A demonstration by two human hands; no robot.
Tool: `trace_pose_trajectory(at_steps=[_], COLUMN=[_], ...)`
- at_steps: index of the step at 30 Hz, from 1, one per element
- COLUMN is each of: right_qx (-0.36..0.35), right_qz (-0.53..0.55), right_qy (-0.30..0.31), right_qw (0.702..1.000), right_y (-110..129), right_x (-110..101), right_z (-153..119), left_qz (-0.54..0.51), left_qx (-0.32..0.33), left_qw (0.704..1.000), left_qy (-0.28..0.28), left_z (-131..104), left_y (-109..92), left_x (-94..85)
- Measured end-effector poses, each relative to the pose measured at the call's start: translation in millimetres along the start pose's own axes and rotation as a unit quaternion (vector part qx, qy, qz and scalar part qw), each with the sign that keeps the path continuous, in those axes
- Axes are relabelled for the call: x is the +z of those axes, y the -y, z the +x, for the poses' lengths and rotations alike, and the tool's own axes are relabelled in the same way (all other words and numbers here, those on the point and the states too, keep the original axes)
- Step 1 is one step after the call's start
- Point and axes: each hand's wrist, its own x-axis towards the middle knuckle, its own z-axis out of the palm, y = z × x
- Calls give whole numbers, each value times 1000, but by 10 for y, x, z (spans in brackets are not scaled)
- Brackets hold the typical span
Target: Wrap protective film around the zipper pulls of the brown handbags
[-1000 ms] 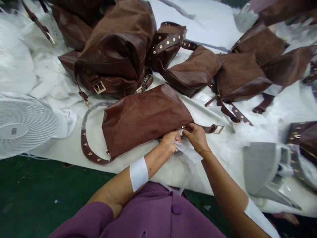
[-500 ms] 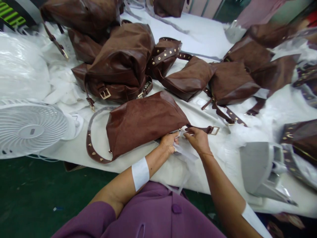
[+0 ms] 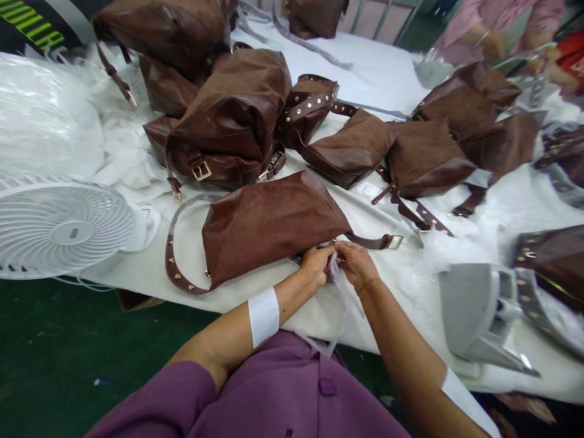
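A brown suede-and-leather handbag (image 3: 274,228) lies on its side in front of me. Its studded strap (image 3: 176,267) curls out on the left, and a strap end with a buckle (image 3: 395,242) points right. At the bag's lower right corner, my left hand (image 3: 318,263) is closed on the bag's edge, its fingertips partly hidden. Right beside it, my right hand (image 3: 358,264) pinches a strip of clear plastic film (image 3: 342,295) near a small metal fitting; the film hangs down between my wrists. What exactly lies under the fingertips is covered.
Several brown bags (image 3: 232,115) are piled behind, with more at the right. A white fan (image 3: 68,228) stands at left, a grey device (image 3: 474,316) at right. Plastic wrapping (image 3: 45,115) heaps at far left. Another person's hands (image 3: 495,44) show at top right.
My right hand has moved left and closed in beside my left hand, pinching at the bag's corner. The view has shifted slightly. The bag lies much as before.
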Motion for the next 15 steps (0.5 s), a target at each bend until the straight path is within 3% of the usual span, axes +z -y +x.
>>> trace_pose_trajectory(at_steps=[3,8,15], right_qx=[20,77,62], right_qz=[-46,-125,-184], right_qy=[12,118,149], right_qw=[999,982,970], right_y=[113,282,294], right_x=[-118,-297,-398], right_z=[22,82,179], left_qz=[11,3,17], left_qx=[-48,-74,-46], left_qw=[996,995,995], left_qy=[72,62,92], left_z=[-56,-87,-91], left_y=[-35,-79,-69], left_x=[-84,-149,-175])
